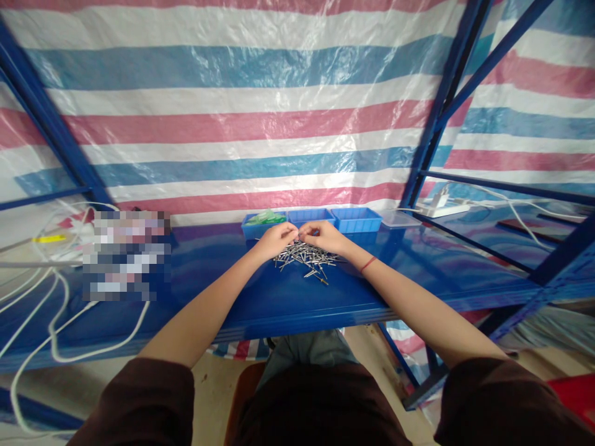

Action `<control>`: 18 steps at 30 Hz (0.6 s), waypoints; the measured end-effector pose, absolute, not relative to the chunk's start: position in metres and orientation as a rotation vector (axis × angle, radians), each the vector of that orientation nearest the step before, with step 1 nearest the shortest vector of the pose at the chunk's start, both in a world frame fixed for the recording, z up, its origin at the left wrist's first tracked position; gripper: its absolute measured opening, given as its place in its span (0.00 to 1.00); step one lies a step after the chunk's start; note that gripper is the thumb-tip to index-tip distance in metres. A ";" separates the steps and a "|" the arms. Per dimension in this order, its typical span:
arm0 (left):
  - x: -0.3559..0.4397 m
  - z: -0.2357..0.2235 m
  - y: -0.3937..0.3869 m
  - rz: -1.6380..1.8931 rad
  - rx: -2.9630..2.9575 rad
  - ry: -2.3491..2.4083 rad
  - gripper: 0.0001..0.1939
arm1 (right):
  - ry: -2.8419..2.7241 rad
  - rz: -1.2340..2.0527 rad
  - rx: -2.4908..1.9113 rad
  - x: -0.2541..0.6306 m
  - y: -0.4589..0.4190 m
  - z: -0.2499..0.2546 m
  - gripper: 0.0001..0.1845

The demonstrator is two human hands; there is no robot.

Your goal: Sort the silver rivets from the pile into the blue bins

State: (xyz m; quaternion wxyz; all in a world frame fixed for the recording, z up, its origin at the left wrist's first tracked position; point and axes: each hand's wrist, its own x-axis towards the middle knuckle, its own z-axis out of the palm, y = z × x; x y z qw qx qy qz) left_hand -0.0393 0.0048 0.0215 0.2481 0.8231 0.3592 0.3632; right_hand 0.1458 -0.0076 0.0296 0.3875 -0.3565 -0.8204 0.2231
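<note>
A pile of small metal pins lies on the blue shelf in front of me. My left hand and my right hand meet just above the far edge of the pile, fingertips pinched together and almost touching. Whatever they pinch is too small to make out. A red band circles my right wrist.
Three blue trays stand in a row behind the pile, the left one holding something green. A clear lid lies to their right. White cables trail over the shelf's left part. A white power adapter sits on the right shelf. Striped tarpaulin hangs behind.
</note>
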 end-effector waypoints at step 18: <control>-0.033 0.016 0.007 1.024 2.098 0.974 0.13 | -1.890 0.485 -0.847 0.142 -0.010 0.031 0.12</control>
